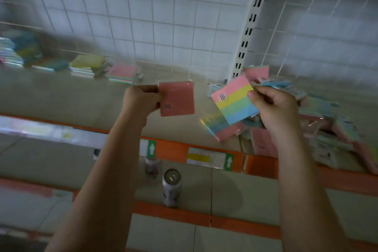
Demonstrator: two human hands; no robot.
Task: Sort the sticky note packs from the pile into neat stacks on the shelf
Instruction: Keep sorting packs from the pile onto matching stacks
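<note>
My left hand [141,100] pinches a plain pink sticky note pack [177,98] by its left edge, held above the shelf [61,96]. My right hand [274,104] grips a striped pack [235,102] with pink, yellow, green and blue bands by its right edge. A loose pile of packs [319,112] lies on the shelf at the right, under and behind my right hand. Sorted stacks stand along the back: a pink-topped stack [122,73], a yellow-topped stack [87,64] and blurred stacks [18,51] at the far left.
An orange price rail [178,150] with labels runs along the shelf's front edge. On the lower shelf stands a drink can [171,187], with a small clear item [151,166] behind it. A white slotted upright [246,37] and a wire grid back the shelf.
</note>
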